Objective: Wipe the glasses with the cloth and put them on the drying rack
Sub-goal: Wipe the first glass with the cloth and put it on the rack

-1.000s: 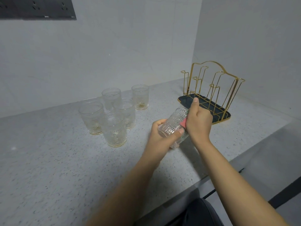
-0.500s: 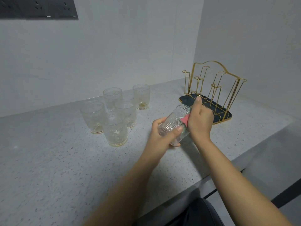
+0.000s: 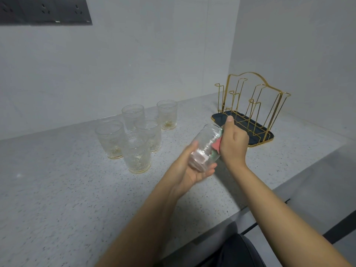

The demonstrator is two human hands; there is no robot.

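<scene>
Six ribbed glasses in all. Five glasses (image 3: 133, 133) stand upright in a close cluster on the speckled grey counter (image 3: 57, 189), toward the back wall; several have gold-tinted bases.

One held glass (image 3: 206, 146): lifted above the counter, tilted, mouth toward the upper right, base low at the left. Left hand (image 3: 189, 170) cups its base, fingers (image 3: 209, 168) curled beneath and thumb against the near side. Image of the glass is blurred.

One cloth (image 3: 217, 145), pink-red: mostly hidden, a corner showing at the glass's side. Right hand (image 3: 234, 143) grips it and presses it against the glass near the rim, thumb raised along the mouth.

One drying rack (image 3: 252, 105): gold wire frame on a dark tray, standing on the counter in the right corner, just behind the right hand. No glass hangs on it.

One dark outlet panel (image 3: 44, 10), upper left wall.
</scene>
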